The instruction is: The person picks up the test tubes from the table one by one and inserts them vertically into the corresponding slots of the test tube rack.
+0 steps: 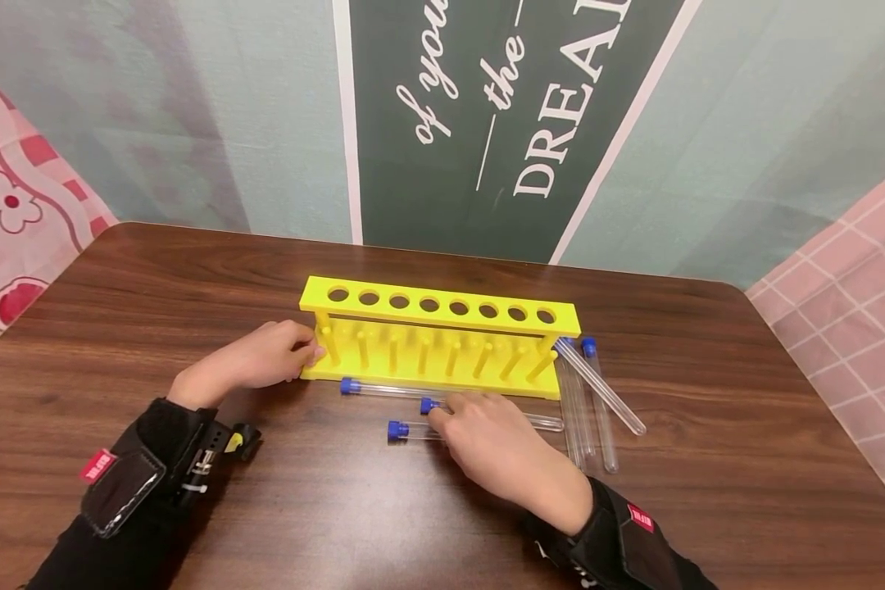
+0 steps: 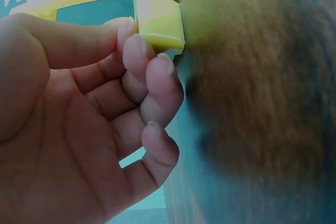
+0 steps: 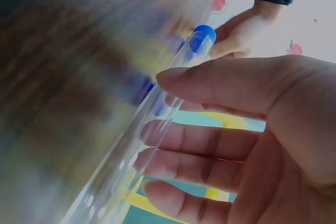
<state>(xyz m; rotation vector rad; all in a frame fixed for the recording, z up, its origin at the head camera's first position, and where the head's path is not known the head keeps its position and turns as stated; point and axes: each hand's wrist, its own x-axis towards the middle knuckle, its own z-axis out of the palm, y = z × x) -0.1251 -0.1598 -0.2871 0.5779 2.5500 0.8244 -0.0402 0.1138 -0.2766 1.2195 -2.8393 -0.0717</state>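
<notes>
A yellow test tube rack (image 1: 442, 321) with a row of holes and upright pegs stands upright on the table. My left hand (image 1: 269, 356) pinches the left end of its base between thumb and fingertips. In front of the rack my right hand (image 1: 494, 442) has its thumb and fingers around a clear test tube with a blue cap (image 3: 203, 32), which lies low at the tabletop. The hand hides part of the tubes beneath it in the head view. A back tube (image 1: 391, 389) lies along the rack's base, and a front tube (image 1: 398, 430) lies nearer me.
Several more blue-capped tubes (image 1: 605, 389) lie loosely at the rack's right end, some crossing. The brown wooden table (image 1: 324, 508) backs onto a hanging cloth (image 1: 265, 123) with printed lettering. Straps and small devices sit on both wrists.
</notes>
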